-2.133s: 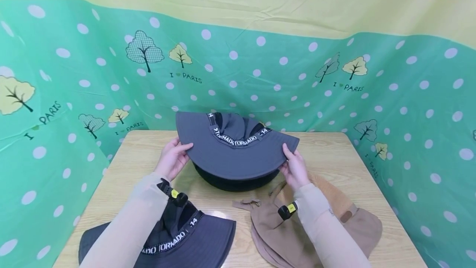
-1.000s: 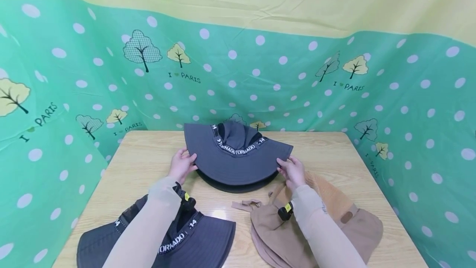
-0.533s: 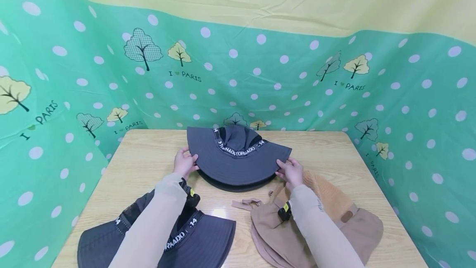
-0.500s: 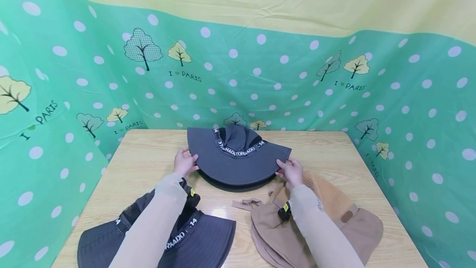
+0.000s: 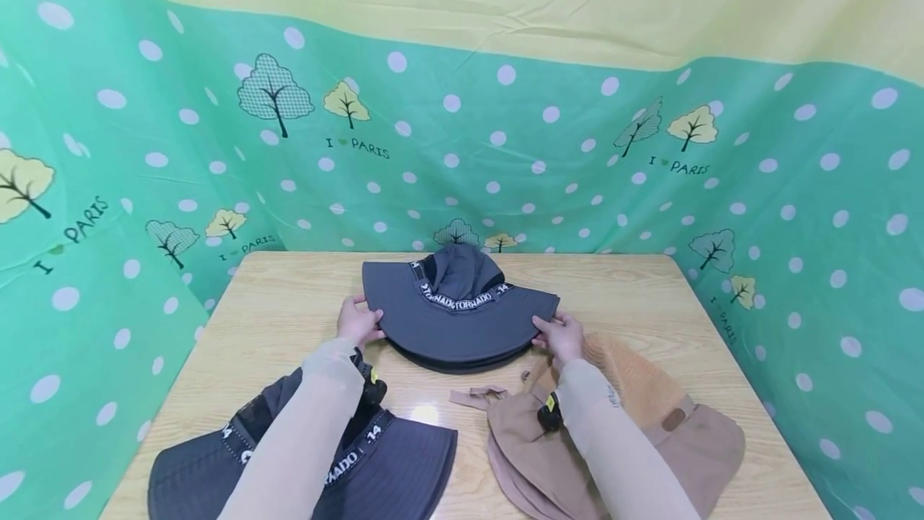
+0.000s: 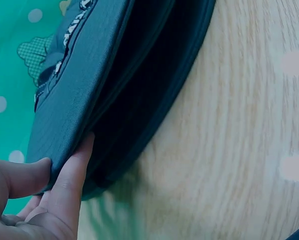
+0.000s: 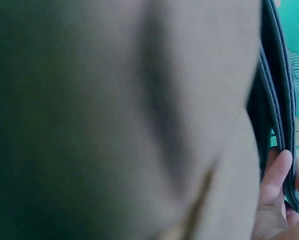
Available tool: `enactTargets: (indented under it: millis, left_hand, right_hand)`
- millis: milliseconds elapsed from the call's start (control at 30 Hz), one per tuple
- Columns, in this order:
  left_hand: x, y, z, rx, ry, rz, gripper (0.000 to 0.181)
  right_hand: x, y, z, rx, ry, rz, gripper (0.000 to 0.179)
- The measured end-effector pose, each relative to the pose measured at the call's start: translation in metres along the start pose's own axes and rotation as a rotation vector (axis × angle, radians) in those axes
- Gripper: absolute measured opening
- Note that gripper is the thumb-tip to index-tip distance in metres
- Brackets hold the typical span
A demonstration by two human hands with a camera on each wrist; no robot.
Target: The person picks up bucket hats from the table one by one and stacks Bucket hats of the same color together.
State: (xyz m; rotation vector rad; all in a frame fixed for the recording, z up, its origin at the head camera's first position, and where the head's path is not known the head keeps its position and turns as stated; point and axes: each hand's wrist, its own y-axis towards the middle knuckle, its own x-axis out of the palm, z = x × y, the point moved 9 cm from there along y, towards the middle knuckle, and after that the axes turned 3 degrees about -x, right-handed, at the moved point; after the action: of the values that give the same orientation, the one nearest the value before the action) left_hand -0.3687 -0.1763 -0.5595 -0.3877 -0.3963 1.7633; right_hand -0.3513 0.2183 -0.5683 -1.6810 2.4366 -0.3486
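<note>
A dark grey bucket hat [image 5: 462,335] with a TORNADO-lettered band lies tilted toward me at the back middle of the table. My left hand [image 5: 357,322] pinches its left brim edge; in the left wrist view the thumb presses on top and fingers [image 6: 75,172] lie underneath. On the opposite side my right hand [image 5: 563,335] pinches the right brim edge, thumb on top. Directly under this brim shows another dark brim [image 6: 187,65], close to the tabletop. In the right wrist view, blurred tan cloth [image 7: 204,100] covers most of the picture, with fingertips [image 7: 279,167] at layered brim edges.
A second dark TORNADO bucket hat [image 5: 404,464] lies at the front left, partly behind my left sleeve. Brown hat with orange-tan lining [image 5: 638,379] lies front right under my right forearm. A green dotted curtain [image 5: 462,143] rises behind the wooden table [image 5: 281,303].
Both hands have lowered the grey hat toward the table and slightly toward me, closing the gap over the dark brim beneath it. The other hats have stayed put.
</note>
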Motion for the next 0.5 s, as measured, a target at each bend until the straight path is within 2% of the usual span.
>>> enactTargets:
  millis: [267,500]
  left_hand:
    - [-0.005,0.010,-0.017,-0.059,0.075,0.025,0.059]
    - [-0.006,0.014,-0.022,-0.085,0.130,0.043,0.059]
  right_hand:
    - [-0.001,0.006,0.013,0.021,-0.133,0.008,0.058]
    - [-0.003,0.010,0.019,0.047,-0.200,0.004,0.061]
